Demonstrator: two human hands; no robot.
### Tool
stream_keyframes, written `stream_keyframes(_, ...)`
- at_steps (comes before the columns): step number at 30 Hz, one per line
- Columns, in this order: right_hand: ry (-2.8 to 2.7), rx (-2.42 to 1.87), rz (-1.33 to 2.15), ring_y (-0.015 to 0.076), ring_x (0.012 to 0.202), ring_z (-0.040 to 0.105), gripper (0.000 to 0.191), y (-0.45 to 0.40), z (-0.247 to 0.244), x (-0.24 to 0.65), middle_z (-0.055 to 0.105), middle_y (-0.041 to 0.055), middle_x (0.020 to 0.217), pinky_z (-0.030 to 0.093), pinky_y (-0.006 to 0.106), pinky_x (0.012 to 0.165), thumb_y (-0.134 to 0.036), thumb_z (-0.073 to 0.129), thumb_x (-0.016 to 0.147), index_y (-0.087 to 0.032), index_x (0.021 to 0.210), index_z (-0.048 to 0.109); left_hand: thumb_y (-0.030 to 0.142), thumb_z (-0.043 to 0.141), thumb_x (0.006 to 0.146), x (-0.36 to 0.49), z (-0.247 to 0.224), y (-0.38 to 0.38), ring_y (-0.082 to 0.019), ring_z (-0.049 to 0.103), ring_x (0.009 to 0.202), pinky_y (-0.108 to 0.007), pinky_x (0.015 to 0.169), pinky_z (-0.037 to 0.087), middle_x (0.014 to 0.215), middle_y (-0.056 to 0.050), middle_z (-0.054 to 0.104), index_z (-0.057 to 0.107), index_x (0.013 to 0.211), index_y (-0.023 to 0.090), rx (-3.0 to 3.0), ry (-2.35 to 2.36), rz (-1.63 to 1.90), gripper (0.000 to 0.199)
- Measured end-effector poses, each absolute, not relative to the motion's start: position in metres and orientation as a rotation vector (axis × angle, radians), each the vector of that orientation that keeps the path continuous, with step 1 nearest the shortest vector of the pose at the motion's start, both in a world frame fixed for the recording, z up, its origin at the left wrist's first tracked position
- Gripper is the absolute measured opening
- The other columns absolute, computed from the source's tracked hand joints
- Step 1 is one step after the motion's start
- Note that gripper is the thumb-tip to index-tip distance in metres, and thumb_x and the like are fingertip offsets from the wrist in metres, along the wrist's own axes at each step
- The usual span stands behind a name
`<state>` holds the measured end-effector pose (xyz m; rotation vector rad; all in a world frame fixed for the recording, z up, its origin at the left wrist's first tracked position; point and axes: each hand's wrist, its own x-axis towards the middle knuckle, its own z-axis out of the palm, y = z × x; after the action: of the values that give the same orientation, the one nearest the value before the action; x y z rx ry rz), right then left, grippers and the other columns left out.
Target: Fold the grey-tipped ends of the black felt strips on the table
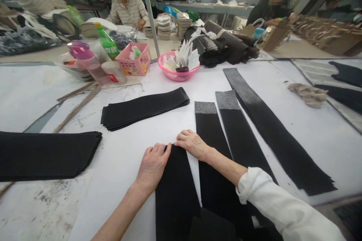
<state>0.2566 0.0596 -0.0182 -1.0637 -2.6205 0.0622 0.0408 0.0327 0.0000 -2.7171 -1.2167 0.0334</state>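
Observation:
My left hand [152, 167] and my right hand [192, 144] meet at the far end of a long black fabric strip [178, 188], fingers closed on its top edge from either side. The strip runs back toward me, down to the bottom of the view. Just right of it lie two more black strips, a nearer one [207, 131] and a farther one [246, 131], each with a grey far end. My right forearm crosses over both. What the fingertips press on underneath is hidden.
Black strip stacks lie ahead [144, 109] and at left [42, 156]; a fanned stack [283, 139] lies right. Farther back stand a pink basket [178, 75], a pink box [135, 60] and bottles. A beige cloth [308, 95] lies right. Two people sit across the table.

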Motion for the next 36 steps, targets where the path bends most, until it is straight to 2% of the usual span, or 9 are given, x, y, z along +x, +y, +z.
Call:
stream_keyframes(4,-2.631,-1.097,0.027,0.0194,0.090,0.048,0.015,0.058,-0.017,0.253,0.058,0.0047,0.092,0.037,0.033,0.082,-0.022,0.050,0.097,-0.019,0.096,0.065,0.011,0.049,0.089,0.045,0.000,0.034,-0.024,0.050,0.095,-0.039,0.081,0.043,0.099,-0.008,0.056,0.047,0.131,0.017,-2.722,-1.204,0.042,0.043)
stream_keyframes(8,-2.643,-1.126,0.001,0.0198,0.091,0.048,0.014,0.056,-0.017,0.250,0.057,0.0050,0.092,0.037,0.033,0.082,-0.021,0.051,0.097,-0.018,0.095,0.065,0.007,0.047,0.088,0.049,-0.001,0.035,-0.025,0.048,0.107,-0.039,0.089,0.041,0.111,-0.011,0.055,0.049,0.127,0.012,-2.747,-1.137,0.022,0.040)
stream_keyframes(11,-2.631,-1.143,0.009,0.0195,0.090,0.048,0.013,0.056,-0.017,0.253,0.057,0.0041,0.091,0.037,0.033,0.082,-0.023,0.053,0.096,-0.019,0.095,0.065,0.006,0.047,0.087,0.051,-0.001,0.035,-0.024,0.051,0.101,-0.037,0.087,0.043,0.108,-0.011,0.057,0.048,0.128,0.008,-2.763,-1.105,0.034,0.041)
stream_keyframes(20,-2.598,-1.159,-0.022,0.0192,0.090,0.049,0.015,0.053,-0.016,0.273,0.059,0.0026,0.088,0.036,0.034,0.085,-0.024,0.052,0.097,-0.021,0.094,0.067,0.008,0.048,0.088,0.056,0.002,0.035,-0.023,0.051,0.094,-0.037,0.080,0.043,0.101,-0.007,0.056,0.045,0.133,0.015,-2.781,-1.123,0.049,0.046)
stream_keyframes(25,-2.578,-1.187,-0.028,0.0189,0.089,0.049,0.015,0.049,-0.019,0.272,0.058,0.0041,0.090,0.038,0.033,0.085,-0.022,0.051,0.097,-0.020,0.098,0.066,0.009,0.047,0.088,0.059,0.002,0.035,-0.023,0.050,0.093,-0.037,0.079,0.043,0.100,-0.008,0.055,0.044,0.135,0.016,-2.774,-1.105,0.056,0.048)
stream_keyframes(30,-2.585,-1.188,-0.086,0.0206,0.088,0.048,0.017,0.044,-0.016,0.267,0.056,0.0062,0.088,0.039,0.035,0.083,-0.019,0.048,0.098,-0.017,0.093,0.064,0.009,0.047,0.088,0.063,0.002,0.034,-0.023,0.050,0.092,-0.037,0.079,0.043,0.099,-0.008,0.056,0.045,0.134,0.018,-2.762,-1.115,0.066,0.047)
stream_keyframes(36,-2.602,-1.226,-0.116,0.0213,0.088,0.048,0.018,0.041,-0.015,0.262,0.056,0.0065,0.087,0.039,0.035,0.082,-0.017,0.047,0.098,-0.015,0.091,0.064,0.007,0.049,0.087,0.068,-0.002,0.035,-0.024,0.049,0.105,-0.038,0.087,0.042,0.113,-0.011,0.055,0.046,0.132,0.012,-2.785,-1.111,0.044,0.045)
